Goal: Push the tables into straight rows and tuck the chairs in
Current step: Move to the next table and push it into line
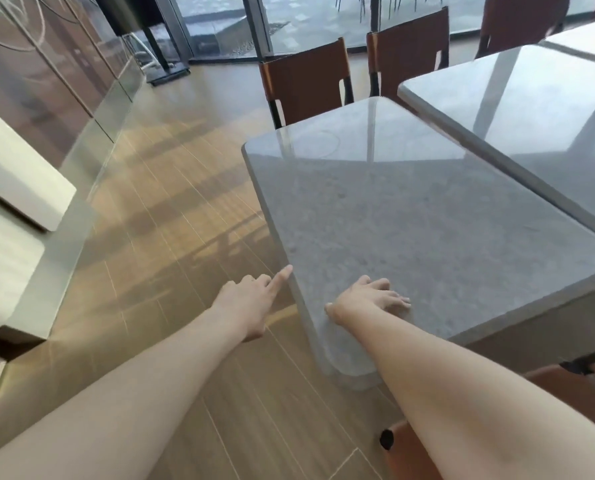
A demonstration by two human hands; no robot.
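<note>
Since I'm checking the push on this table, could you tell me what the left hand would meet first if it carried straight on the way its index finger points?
The left hand would likely meet the near table at its left edge; the fingertip looks at or almost touching it.

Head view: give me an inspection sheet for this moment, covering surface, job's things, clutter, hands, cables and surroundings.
Surface: near grey table, glossy stone-look top, bare.
Job's things: second grey table beside it to the right, edges not parallel, a narrow gap between them; two brown chairs at the far ends; another brown chair partly seen at the near end.
Clutter: nothing seen.
Hands: left hand at the table's left edge, forefinger extended to it; right hand lying on the top near the corner, no grip on anything.
Cables: nothing seen.
Surroundings: wood-plank floor, glass wall ahead, glossy panels on the left.
</note>
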